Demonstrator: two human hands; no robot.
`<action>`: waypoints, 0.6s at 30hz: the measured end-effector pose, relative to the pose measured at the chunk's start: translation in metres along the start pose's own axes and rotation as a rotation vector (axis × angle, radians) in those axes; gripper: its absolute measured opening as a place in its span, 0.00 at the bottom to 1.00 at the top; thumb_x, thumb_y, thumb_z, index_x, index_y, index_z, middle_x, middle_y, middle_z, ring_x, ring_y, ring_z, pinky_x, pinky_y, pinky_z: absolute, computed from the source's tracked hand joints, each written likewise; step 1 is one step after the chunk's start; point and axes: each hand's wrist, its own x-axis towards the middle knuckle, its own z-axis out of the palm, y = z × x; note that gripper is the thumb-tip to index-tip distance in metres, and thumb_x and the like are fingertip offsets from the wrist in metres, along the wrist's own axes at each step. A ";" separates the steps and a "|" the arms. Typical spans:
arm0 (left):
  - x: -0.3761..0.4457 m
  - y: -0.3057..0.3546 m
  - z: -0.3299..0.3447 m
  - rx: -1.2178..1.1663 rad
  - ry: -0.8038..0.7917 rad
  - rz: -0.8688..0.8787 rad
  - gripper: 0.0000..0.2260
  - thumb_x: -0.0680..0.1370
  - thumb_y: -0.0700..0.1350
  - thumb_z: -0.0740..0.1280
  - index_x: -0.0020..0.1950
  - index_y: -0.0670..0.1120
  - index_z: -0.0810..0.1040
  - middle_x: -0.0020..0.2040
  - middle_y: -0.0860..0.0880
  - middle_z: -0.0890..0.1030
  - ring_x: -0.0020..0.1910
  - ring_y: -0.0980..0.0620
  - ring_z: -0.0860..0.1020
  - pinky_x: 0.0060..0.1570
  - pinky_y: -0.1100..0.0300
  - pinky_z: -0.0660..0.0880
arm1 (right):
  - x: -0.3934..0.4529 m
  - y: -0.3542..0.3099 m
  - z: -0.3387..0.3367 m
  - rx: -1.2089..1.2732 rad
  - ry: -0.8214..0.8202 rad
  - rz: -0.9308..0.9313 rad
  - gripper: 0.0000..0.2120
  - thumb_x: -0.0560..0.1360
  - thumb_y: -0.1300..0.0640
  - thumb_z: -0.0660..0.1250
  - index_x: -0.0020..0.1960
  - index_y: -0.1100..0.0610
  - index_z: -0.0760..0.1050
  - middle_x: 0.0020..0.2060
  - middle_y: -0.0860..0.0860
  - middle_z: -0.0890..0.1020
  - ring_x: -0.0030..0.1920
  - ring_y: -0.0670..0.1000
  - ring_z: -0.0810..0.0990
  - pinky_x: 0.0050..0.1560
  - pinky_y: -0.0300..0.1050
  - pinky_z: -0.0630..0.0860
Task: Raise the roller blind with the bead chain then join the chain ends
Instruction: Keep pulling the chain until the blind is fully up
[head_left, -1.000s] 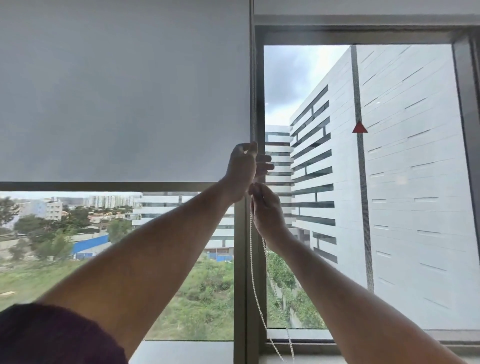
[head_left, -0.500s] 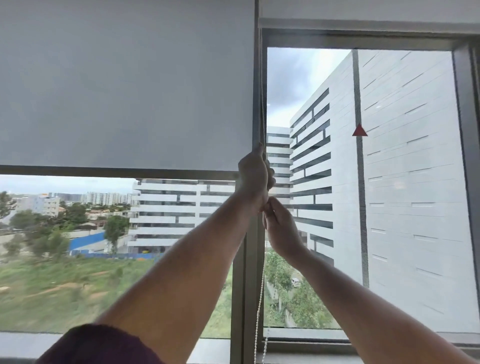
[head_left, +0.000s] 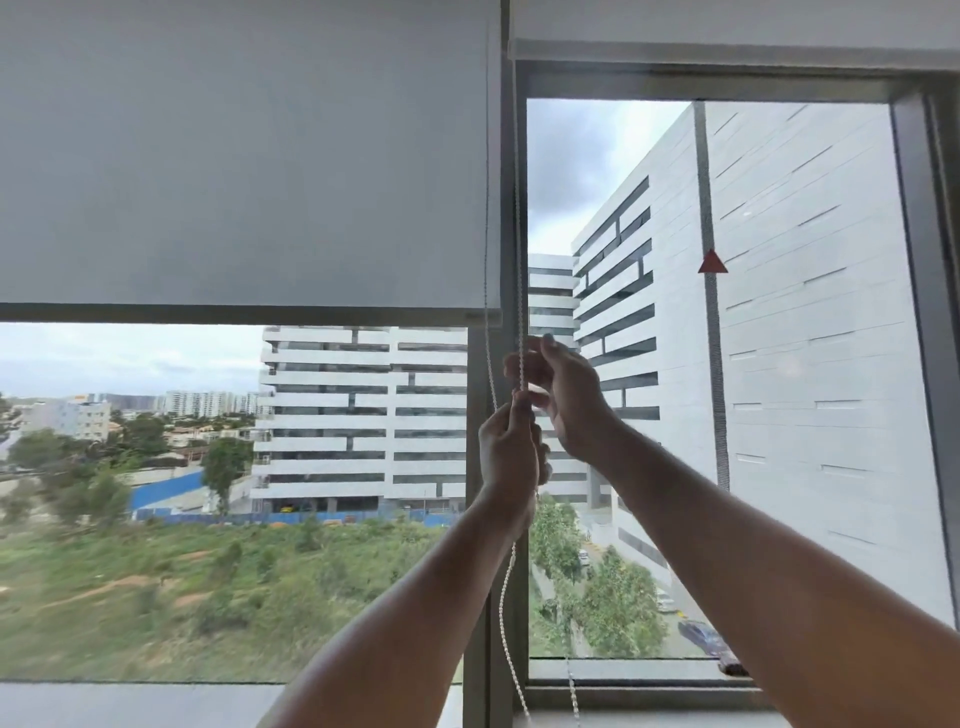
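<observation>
Blind (head_left: 244, 156) part raised, hem just above both hands. Left hand (head_left: 509, 457) grips chain (head_left: 518, 234); right hand (head_left: 563, 395), above it, pinches same strand. Raising unfinished; ends not joined.

Grey-framed window (head_left: 909, 260) onto white striped buildings (head_left: 358, 410), green scrubland (head_left: 156, 597), overcast sky (head_left: 576, 161)

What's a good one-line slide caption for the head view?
Both hands work the bead chain beside the half-raised roller blind: left hand grips it low, right hand just above.
</observation>
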 end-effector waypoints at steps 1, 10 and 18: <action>-0.002 -0.002 -0.001 0.011 0.008 -0.004 0.19 0.85 0.49 0.61 0.33 0.51 0.69 0.27 0.51 0.61 0.19 0.57 0.57 0.21 0.65 0.53 | 0.005 -0.012 0.008 0.077 -0.004 0.020 0.16 0.87 0.51 0.54 0.54 0.56 0.79 0.41 0.53 0.86 0.42 0.53 0.83 0.46 0.49 0.77; -0.021 0.001 0.004 0.112 -0.033 0.053 0.19 0.86 0.50 0.59 0.34 0.51 0.66 0.25 0.50 0.60 0.21 0.54 0.56 0.22 0.62 0.54 | 0.023 -0.043 0.040 0.188 0.103 -0.032 0.13 0.85 0.58 0.58 0.53 0.52 0.81 0.22 0.44 0.66 0.20 0.44 0.58 0.20 0.36 0.54; -0.021 -0.004 -0.016 0.239 -0.098 0.005 0.21 0.85 0.55 0.58 0.33 0.49 0.69 0.26 0.50 0.69 0.23 0.52 0.66 0.25 0.62 0.65 | 0.006 -0.023 0.041 -0.031 0.125 -0.251 0.12 0.85 0.59 0.61 0.49 0.52 0.83 0.26 0.45 0.69 0.23 0.42 0.62 0.23 0.36 0.59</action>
